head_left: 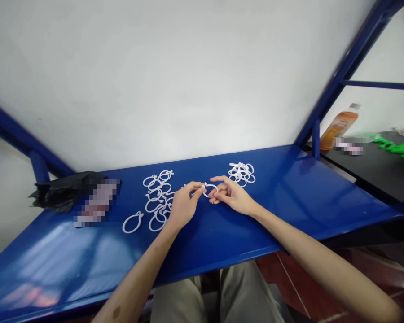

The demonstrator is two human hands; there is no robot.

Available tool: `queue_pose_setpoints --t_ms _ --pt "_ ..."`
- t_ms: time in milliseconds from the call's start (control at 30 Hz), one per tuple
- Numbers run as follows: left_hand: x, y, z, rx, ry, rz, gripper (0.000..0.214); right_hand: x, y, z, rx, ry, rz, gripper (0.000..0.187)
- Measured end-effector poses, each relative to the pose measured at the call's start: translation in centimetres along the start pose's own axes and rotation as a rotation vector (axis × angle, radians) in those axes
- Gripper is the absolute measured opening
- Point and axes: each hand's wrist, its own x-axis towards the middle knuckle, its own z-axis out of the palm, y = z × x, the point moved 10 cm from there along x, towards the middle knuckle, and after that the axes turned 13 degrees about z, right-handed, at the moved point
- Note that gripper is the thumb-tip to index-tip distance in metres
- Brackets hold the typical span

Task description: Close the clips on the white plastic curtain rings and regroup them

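Between my two hands is a white plastic ring, held above the blue table. My left hand pinches the ring's left end, where a small white piece shows at the fingertips. On its right side the ring is gripped by my right hand, thumb and fingers closed around it with the index finger raised. Left of my left hand lies a loose pile of similar white rings with small loops. One such ring rests apart, nearer the front. Beyond my right hand sits a smaller heap of white rings.
The blue table has blue frame bars at both sides and a pale wall behind. A black plastic bag and a blurred packet lie at the left. On a dark table at right stand an orange drink bottle and green items.
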Motion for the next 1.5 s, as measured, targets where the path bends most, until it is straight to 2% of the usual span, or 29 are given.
queue_pose_setpoints --t_ms 133,233,333,433,567,667,767,867,967,1067,1167,1300,1500 --pt "-0.2 0.7 0.4 -0.046 -0.002 0.016 0.018 -0.6 -1.2 -0.5 -0.251 0.153 -0.100 0.024" --pt "-0.3 0.6 0.8 -0.123 0.013 0.008 0.017 -1.0 -2.2 -0.2 -0.363 0.203 -0.144 0.018" --pt "-0.4 -0.1 1.2 -0.258 0.005 -0.017 0.015 -1.4 -3.0 0.4 -0.434 0.189 -0.192 0.016" --pt "-0.5 -0.3 1.6 -0.340 -0.061 -0.016 0.012 -1.8 -3.4 1.0 -0.487 0.141 -0.234 0.016" --pt "-0.9 0.1 2.6 -0.352 -0.206 0.002 0.010 -2.4 -3.3 1.7 -0.552 0.079 -0.283 0.017" --pt "-0.8 0.7 2.7 -0.274 -0.239 0.057 0.009 -2.0 -2.9 1.6 -0.551 0.076 -0.246 0.015" --pt "-0.1 1.9 0.8 0.021 -0.129 0.217 0.017 -1.6 -3.0 -0.8 -0.581 0.207 -0.233 0.012" --pt "0.0 3.0 -1.1 0.430 -0.026 0.374 0.019 -2.4 -4.1 -5.8 -0.747 0.526 -0.293 0.011" --pt "-0.1 2.4 -1.6 0.756 -0.055 0.365 0.021 -3.3 -3.8 -11.6 -0.865 0.797 -0.190 0.012" --pt "-0.2 1.5 -1.7 0.943 -0.102 0.296 0.029 -3.7 -2.9 -14.8 -0.854 0.871 -0.104 0.012" --pt "-0.4 1.1 -1.5 0.999 -0.147 0.249 0.035 -3.5 -1.9 -15.5 -0.851 0.855 -0.022 0.007" --pt "-0.5 0.7 -1.2 0.982 -0.192 0.208 0.031 -3.5 -1.1 -15.5 -0.919 0.868 0.079 0.007" --pt "-0.5 0.4 -0.9 0.973 -0.249 0.184 0.025 -3.9 -1.4 -15.8 -0.955 0.918 0.109 0.011"
